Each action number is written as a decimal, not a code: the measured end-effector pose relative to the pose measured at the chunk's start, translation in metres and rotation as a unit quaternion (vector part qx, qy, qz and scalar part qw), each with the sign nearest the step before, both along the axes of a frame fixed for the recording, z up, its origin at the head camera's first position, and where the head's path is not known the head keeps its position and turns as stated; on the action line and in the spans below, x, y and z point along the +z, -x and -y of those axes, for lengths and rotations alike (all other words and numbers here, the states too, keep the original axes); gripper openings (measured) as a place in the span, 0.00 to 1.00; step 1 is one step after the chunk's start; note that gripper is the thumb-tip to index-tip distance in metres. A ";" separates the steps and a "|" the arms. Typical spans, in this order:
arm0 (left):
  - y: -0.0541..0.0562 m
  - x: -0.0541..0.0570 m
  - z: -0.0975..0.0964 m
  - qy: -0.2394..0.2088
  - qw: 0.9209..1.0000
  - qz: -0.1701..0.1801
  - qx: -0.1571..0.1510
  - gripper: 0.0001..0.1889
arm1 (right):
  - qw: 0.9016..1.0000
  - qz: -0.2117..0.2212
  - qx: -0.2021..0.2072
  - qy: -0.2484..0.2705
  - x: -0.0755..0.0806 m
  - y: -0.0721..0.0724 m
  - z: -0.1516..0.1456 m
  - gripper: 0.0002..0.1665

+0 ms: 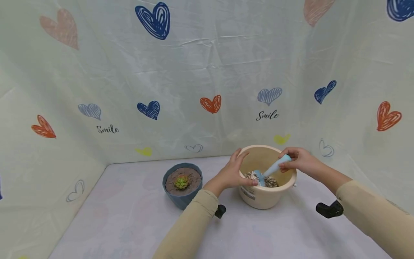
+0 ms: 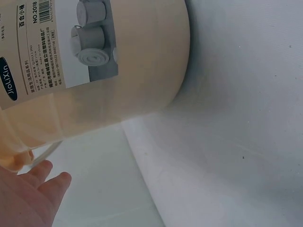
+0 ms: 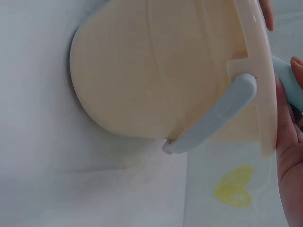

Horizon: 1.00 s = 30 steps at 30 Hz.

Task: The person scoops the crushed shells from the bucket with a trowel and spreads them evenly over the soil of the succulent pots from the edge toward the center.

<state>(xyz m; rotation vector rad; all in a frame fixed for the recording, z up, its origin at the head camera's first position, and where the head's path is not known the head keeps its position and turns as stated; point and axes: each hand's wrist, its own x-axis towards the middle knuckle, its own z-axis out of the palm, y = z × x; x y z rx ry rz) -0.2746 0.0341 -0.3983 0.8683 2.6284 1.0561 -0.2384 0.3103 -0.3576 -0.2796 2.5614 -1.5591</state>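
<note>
A cream plastic bucket (image 1: 263,198) stands upright on the table, with a loose brown-and-white speckled mix (image 1: 271,182) inside. My left hand (image 1: 231,172) rests spread at the bucket's left rim, its thumb lying over the near edge. In the left wrist view two fingertips (image 2: 54,187) show beyond the bucket's side. With my right hand (image 1: 295,160) I grip the handle of a light blue trowel (image 1: 275,167). It slants down into the bucket, its head at the mix. The right wrist view shows only part of this grip behind the rim.
Left of the bucket stands a blue-grey pot (image 1: 181,199) with brown soil and a small green succulent (image 1: 182,181). The bucket's pale handle (image 3: 213,116) hangs down its side. Behind the white-covered table (image 1: 129,216) hangs a heart-printed curtain (image 1: 181,72).
</note>
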 end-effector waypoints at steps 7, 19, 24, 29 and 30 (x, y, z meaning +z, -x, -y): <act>-0.001 0.001 0.002 -0.012 1.000 0.010 -0.006 0.59 | 0.999 -0.003 -0.028 0.033 -0.003 -0.010 -0.011 0.21; -0.001 -0.001 0.000 -0.016 1.000 0.015 -0.013 0.60 | 0.996 -0.011 -0.064 0.055 -0.010 -0.019 -0.015 0.21; -0.001 -0.001 0.000 -0.017 1.000 0.014 -0.011 0.60 | 0.994 -0.006 -0.080 0.073 -0.011 -0.022 -0.015 0.22; -0.001 -0.001 0.002 -0.015 1.000 0.010 -0.012 0.60 | 0.992 -0.006 -0.085 0.091 -0.012 -0.022 -0.016 0.21; -0.001 -0.001 0.003 -0.016 1.000 0.009 -0.014 0.60 | 0.992 -0.007 -0.084 0.095 -0.012 -0.022 -0.016 0.21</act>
